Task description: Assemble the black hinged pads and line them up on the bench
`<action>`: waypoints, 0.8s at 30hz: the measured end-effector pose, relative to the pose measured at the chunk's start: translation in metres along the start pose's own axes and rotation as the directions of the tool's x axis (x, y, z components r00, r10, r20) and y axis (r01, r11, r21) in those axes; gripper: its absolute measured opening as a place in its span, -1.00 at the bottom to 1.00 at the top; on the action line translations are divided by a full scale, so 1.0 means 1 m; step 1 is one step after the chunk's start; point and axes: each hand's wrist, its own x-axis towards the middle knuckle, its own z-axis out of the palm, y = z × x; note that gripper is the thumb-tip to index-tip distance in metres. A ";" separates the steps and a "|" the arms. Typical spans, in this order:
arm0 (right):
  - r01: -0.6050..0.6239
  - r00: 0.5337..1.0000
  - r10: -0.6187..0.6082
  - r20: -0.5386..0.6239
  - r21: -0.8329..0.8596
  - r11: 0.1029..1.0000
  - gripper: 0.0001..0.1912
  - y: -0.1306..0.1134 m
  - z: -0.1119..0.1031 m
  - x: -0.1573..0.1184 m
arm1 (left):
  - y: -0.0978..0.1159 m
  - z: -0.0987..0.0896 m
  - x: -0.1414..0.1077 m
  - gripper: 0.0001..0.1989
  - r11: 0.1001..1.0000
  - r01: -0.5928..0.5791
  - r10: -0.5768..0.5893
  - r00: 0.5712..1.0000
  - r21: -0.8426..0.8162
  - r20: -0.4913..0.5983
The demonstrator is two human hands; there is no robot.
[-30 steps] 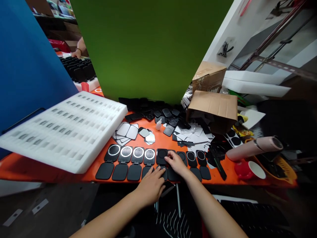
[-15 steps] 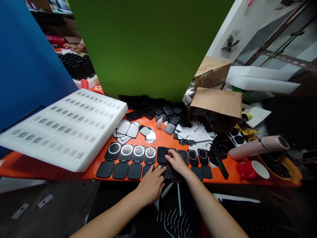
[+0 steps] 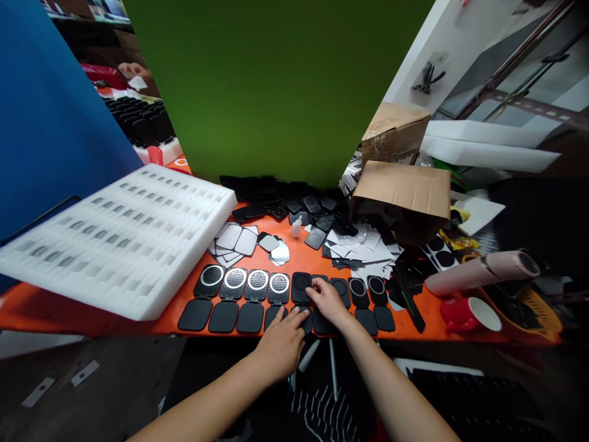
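A row of black two-panel hinged pads lies along the front of the orange table point(image 3: 304, 252). My left hand point(image 3: 281, 344) rests with fingers spread on the lower panel of a middle pad. On that pad's upper panel point(image 3: 302, 283), a faint dark ring shows. My right hand point(image 3: 327, 299) has its fingers drawn together at the right edge of this panel and covers part of the neighbouring pad. Left of my hands, several pads carry silvery rings over a grid, such as this ring point(image 3: 279, 283). Rings on the right-hand pads point(image 3: 376, 286) are thinner.
A white foam tray point(image 3: 138, 233) with slots slants at the left. Behind the row are a small white dropper bottle point(image 3: 296, 228), white sheets point(image 3: 368, 248) and black panels point(image 3: 311, 204). A cardboard box point(image 3: 400, 184), pink bottle point(image 3: 483, 271) and red mug point(image 3: 469, 314) stand right.
My hands stay almost in the same place on the pad. In the background at upper left, another person's hand has moved and a white piece shows by it.
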 end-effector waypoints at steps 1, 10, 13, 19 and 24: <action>0.000 1.000 0.000 -0.001 -0.011 1.000 -0.87 0.000 0.000 0.000 | 0.000 0.000 0.000 -0.75 1.000 0.001 -0.001 1.000 0.003 -0.001; 0.001 1.000 -0.004 -0.016 -0.162 0.987 -0.89 -0.007 0.001 0.000 | 0.002 0.000 0.001 -0.73 0.994 0.030 -0.034 0.999 0.108 0.036; 0.008 0.999 -0.019 -0.041 -0.261 0.965 -0.88 -0.016 0.004 -0.005 | 0.002 0.001 0.000 -0.73 0.993 0.036 -0.040 0.999 0.114 0.032; -0.153 0.976 0.011 -0.216 -0.652 0.743 -0.65 -0.028 0.010 0.008 | 0.004 0.004 0.000 -0.70 0.993 0.040 -0.044 0.998 0.113 0.033; -0.165 0.964 0.016 -0.267 -0.548 0.820 -0.72 -0.040 -0.007 0.027 | 0.008 -0.004 0.003 -0.75 0.996 0.062 -0.064 0.997 0.064 0.033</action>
